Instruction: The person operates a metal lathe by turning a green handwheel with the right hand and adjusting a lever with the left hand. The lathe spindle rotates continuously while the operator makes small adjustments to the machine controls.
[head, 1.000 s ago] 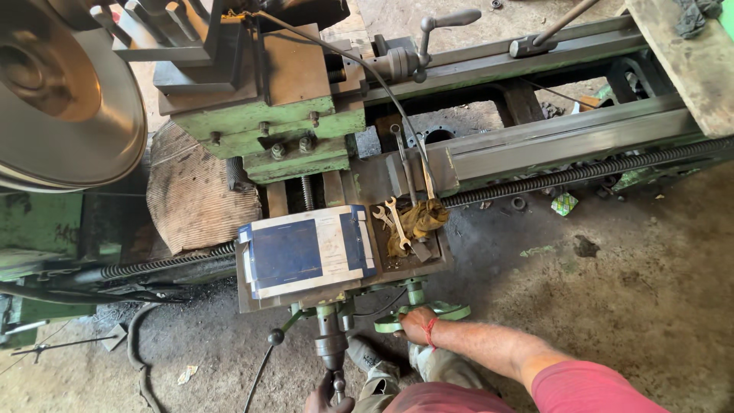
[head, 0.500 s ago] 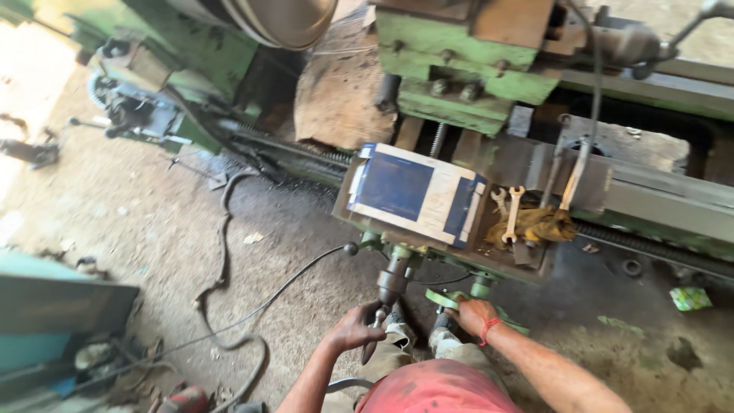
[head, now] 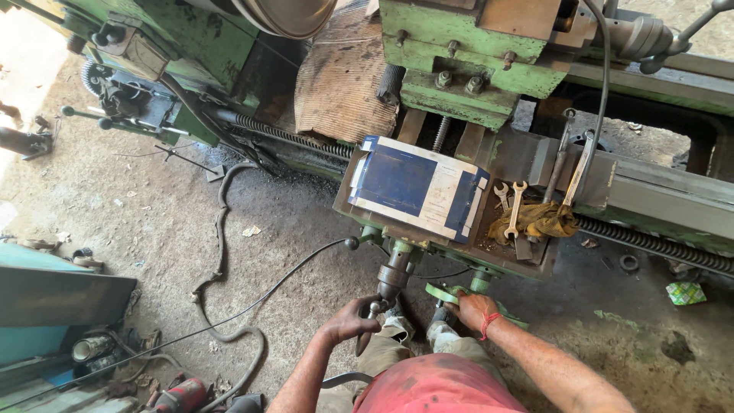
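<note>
- One view only, the head camera, looking down over my knees at the lathe carriage.
- Left hand (head: 350, 320): fingers curled shut round the small crank handle (head: 374, 309) under the grey feed knob (head: 395, 269); the wrap suits turning it, I judge.
- Right hand (head: 475, 310): fingers closed over the rim of the green handwheel (head: 442, 293), palm on top, thumb side toward the knob.
- Just beyond both sets of fingers, on the apron tray (head: 535, 258): a blue-and-white box (head: 417, 186), two open-end spanners (head: 512, 205) lying on a yellow rag (head: 537, 222), probably parked there within reach.
- Left of the left fingers, a hose (head: 222, 229) snakes across the dirt floor (head: 145, 229).
</note>
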